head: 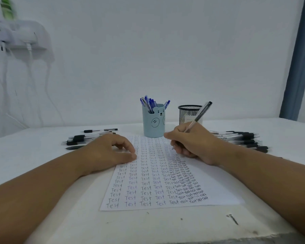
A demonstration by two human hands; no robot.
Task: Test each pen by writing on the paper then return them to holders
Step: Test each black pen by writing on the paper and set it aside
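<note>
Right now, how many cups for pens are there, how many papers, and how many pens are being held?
Pen cups: 2, a blue bear cup and a black mesh cup
Papers: 1
Pens being held: 1, in the right hand
Total: 4

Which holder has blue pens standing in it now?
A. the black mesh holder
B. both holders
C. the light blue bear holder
C: the blue pens stand in the light blue bear holder, while no pens show above the black mesh holder rim.

Pale blue bear-face holder [153,123], blue pens [149,103]; black mesh holder [188,113]; white paper [217,189], rows of dark handwriting
</note>
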